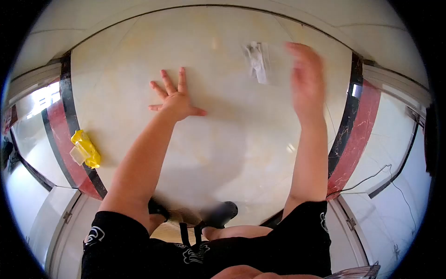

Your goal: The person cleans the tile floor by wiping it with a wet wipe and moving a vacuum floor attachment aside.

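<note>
My left hand rests on the glossy cream floor with its fingers spread wide and nothing in it. Farther right, my right hand is smeared by motion; its fingers are too blurred to make out. Just left of my right hand, a crumpled white cloth or wipe lies on the floor, with a gap between the two. A yellow soft pack with a pale lid sits at the far left, by the dark border strip.
Dark and red stone strips run along the left and right floor edges. White door panels stand at both lower sides. A thin cable crosses the floor at the right. Dark shoes show near my body.
</note>
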The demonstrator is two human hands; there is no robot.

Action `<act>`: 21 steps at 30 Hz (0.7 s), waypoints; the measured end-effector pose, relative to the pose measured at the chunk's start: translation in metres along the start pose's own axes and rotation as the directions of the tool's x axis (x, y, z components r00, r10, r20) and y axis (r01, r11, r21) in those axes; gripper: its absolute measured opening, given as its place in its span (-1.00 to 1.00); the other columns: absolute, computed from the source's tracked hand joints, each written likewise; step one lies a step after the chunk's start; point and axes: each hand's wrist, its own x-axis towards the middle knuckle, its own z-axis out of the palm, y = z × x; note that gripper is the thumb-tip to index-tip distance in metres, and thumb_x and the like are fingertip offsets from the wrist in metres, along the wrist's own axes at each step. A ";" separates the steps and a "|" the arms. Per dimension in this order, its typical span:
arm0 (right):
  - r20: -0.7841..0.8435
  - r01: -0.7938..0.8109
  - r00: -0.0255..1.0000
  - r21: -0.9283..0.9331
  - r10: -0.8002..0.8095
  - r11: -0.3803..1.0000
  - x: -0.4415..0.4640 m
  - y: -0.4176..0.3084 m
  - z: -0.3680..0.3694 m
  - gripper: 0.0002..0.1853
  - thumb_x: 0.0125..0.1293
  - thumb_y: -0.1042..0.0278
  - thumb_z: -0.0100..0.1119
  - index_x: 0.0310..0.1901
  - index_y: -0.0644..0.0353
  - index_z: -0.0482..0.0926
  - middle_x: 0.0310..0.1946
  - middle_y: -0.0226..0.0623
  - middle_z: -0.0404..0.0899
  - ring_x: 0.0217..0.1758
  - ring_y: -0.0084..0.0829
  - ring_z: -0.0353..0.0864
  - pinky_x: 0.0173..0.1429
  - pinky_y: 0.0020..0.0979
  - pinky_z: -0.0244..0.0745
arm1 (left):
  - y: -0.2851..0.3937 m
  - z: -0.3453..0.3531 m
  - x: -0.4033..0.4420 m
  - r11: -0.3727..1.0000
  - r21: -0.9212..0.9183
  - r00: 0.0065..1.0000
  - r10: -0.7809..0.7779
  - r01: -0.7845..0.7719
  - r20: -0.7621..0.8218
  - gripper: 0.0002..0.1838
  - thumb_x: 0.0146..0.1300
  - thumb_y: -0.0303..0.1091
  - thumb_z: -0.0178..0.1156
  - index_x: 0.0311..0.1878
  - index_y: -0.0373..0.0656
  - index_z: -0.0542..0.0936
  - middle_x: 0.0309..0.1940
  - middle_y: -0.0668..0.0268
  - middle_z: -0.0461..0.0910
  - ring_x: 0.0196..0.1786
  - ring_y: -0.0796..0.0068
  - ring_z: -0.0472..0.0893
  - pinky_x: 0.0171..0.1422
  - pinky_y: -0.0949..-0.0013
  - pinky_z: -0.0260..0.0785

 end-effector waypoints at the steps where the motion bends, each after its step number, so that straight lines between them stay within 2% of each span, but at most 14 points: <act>1: 0.214 0.146 0.970 -0.119 -0.119 0.982 0.000 0.013 0.016 -0.76 0.31 0.33 -0.05 -0.02 0.07 0.47 -0.08 -0.28 0.47 0.02 -0.39 0.47 0.15 -0.37 0.37 | 0.001 -0.001 -0.001 1.000 0.015 1.000 -0.018 0.018 0.007 0.45 -0.28 0.21 0.49 0.41 0.40 -0.53 0.43 0.11 -0.72 0.44 -0.26 -0.58 0.22 -0.56 -0.10; 4: 0.568 0.450 0.772 -0.172 -0.284 0.876 -0.017 0.040 0.058 -0.65 0.28 0.46 -0.02 0.11 0.17 0.46 0.09 -0.13 0.48 0.14 -0.29 0.49 0.25 -0.33 0.40 | 0.000 0.004 0.004 0.999 0.035 1.000 -0.018 0.019 -0.014 0.47 -0.30 0.21 0.50 0.41 0.36 -0.52 0.42 0.08 -0.73 0.43 -0.29 -0.58 0.18 -0.58 -0.06; 8: 0.621 0.247 0.768 -0.055 -0.160 0.968 -0.033 0.046 0.085 -0.66 0.25 0.35 0.03 0.08 0.10 0.48 0.09 -0.11 0.47 0.14 -0.26 0.46 0.21 -0.26 0.40 | -0.006 0.007 0.007 0.999 0.040 0.999 0.024 -0.022 -0.037 0.49 -0.34 0.20 0.51 0.42 0.33 -0.52 0.42 0.03 -0.72 0.42 -0.33 -0.56 0.13 -0.60 -0.02; 9: 0.688 -0.006 0.709 -0.216 0.156 0.976 -0.030 0.038 0.088 -0.66 0.25 0.31 0.04 0.06 0.12 0.48 0.08 -0.12 0.47 0.14 -0.27 0.45 0.17 -0.26 0.41 | -0.005 0.006 0.006 0.999 0.036 0.999 0.027 -0.026 -0.038 0.49 -0.34 0.20 0.51 0.42 0.33 -0.52 0.42 0.03 -0.72 0.42 -0.33 -0.56 0.13 -0.60 -0.02; 10: 0.690 -0.233 0.566 -0.392 0.452 0.890 -0.028 0.034 0.089 -0.66 0.24 0.28 0.06 0.04 0.14 0.47 0.07 -0.13 0.47 0.14 -0.29 0.44 0.13 -0.26 0.41 | -0.004 0.004 0.005 0.999 0.031 0.999 0.019 -0.018 -0.029 0.50 -0.35 0.20 0.51 0.42 0.32 -0.51 0.42 0.03 -0.72 0.42 -0.33 -0.56 0.13 -0.60 -0.02; 11: 0.688 -0.231 0.567 -0.394 0.452 0.890 -0.028 0.034 0.088 -0.66 0.24 0.28 0.06 0.04 0.14 0.47 0.07 -0.13 0.47 0.14 -0.29 0.44 0.13 -0.26 0.41 | -0.003 0.003 0.005 1.000 0.027 1.000 0.010 -0.009 -0.019 0.50 -0.35 0.20 0.52 0.42 0.32 -0.51 0.42 0.02 -0.72 0.42 -0.33 -0.56 0.13 -0.61 -0.02; 12: 0.531 -0.700 0.492 -0.230 0.689 0.677 -0.029 0.033 0.087 -0.65 0.22 0.25 0.09 0.03 0.13 0.46 0.03 -0.13 0.48 0.14 -0.29 0.42 0.10 -0.26 0.41 | -0.003 0.002 0.005 1.000 0.024 1.000 0.011 -0.011 -0.021 0.50 -0.35 0.20 0.52 0.42 0.32 -0.51 0.42 0.02 -0.72 0.42 -0.33 -0.56 0.13 -0.61 -0.02; 13: 0.426 -0.957 0.279 0.045 0.861 0.288 -0.031 0.032 0.087 -0.64 0.20 0.21 0.12 0.02 0.13 0.45 -0.01 -0.13 0.48 0.13 -0.29 0.41 0.07 -0.26 0.40 | -0.003 0.002 0.006 1.000 0.027 1.000 0.008 -0.008 -0.020 0.50 -0.36 0.20 0.52 0.42 0.32 -0.51 0.42 0.03 -0.72 0.42 -0.33 -0.56 0.13 -0.61 -0.02; 14: 0.425 -0.956 0.279 0.042 0.861 0.289 -0.037 0.033 0.086 -0.64 0.20 0.21 0.12 0.02 0.13 0.45 -0.01 -0.13 0.48 0.13 -0.29 0.41 0.07 -0.26 0.40 | -0.004 0.003 0.006 1.000 0.030 1.000 0.005 -0.004 -0.016 0.50 -0.36 0.19 0.52 0.42 0.32 -0.51 0.42 0.03 -0.72 0.42 -0.32 -0.56 0.13 -0.61 -0.02; 16: 0.258 -0.755 0.628 -0.024 0.734 0.655 -0.050 0.031 0.076 -0.59 0.18 0.18 0.16 0.05 0.11 0.43 -0.01 -0.18 0.47 0.12 -0.27 0.42 0.10 -0.23 0.38 | -0.004 0.004 0.004 1.000 0.023 1.000 0.009 -0.009 -0.022 0.51 -0.37 0.19 0.53 0.42 0.33 -0.51 0.42 0.04 -0.72 0.43 -0.31 -0.56 0.13 -0.60 -0.01; 17: 0.257 -0.757 0.625 -0.030 0.737 0.653 -0.058 0.028 0.070 -0.59 0.18 0.18 0.16 0.05 0.11 0.43 -0.01 -0.18 0.47 0.12 -0.27 0.42 0.10 -0.23 0.38 | -0.004 0.004 0.004 1.000 0.020 0.999 0.013 -0.012 -0.035 0.51 -0.37 0.18 0.53 0.42 0.33 -0.51 0.42 0.05 -0.72 0.43 -0.30 -0.56 0.13 -0.60 -0.01; 18: 0.318 -0.423 0.828 -0.185 0.461 0.887 -0.064 0.022 0.062 -0.57 0.19 0.18 0.15 0.08 0.11 0.43 0.08 -0.20 0.43 0.17 -0.26 0.39 0.16 -0.22 0.35 | -0.004 0.004 0.004 1.000 0.020 0.999 0.016 -0.015 -0.031 0.51 -0.37 0.18 0.53 0.42 0.33 -0.51 0.42 0.05 -0.72 0.43 -0.30 -0.56 0.13 -0.60 -0.01; 19: 0.425 -0.006 0.895 -0.292 0.136 0.956 -0.067 0.018 0.058 -0.55 0.20 0.17 0.14 0.11 0.11 0.42 0.16 -0.22 0.39 0.21 -0.25 0.36 0.22 -0.21 0.33 | -0.003 0.004 0.004 1.000 0.025 1.000 0.009 -0.008 -0.027 0.52 -0.38 0.19 0.53 0.42 0.33 -0.52 0.42 0.05 -0.72 0.43 -0.30 -0.55 0.13 -0.60 0.00; 21: 0.488 0.111 0.873 -0.234 0.018 0.966 -0.075 0.013 0.063 -0.53 0.21 0.20 0.13 0.15 0.11 0.40 0.22 -0.24 0.34 0.26 -0.24 0.31 0.28 -0.22 0.29 | -0.002 0.003 0.005 0.999 0.033 1.000 0.008 -0.007 -0.026 0.52 -0.38 0.19 0.53 0.42 0.33 -0.52 0.42 0.06 -0.72 0.43 -0.31 -0.55 0.13 -0.60 0.00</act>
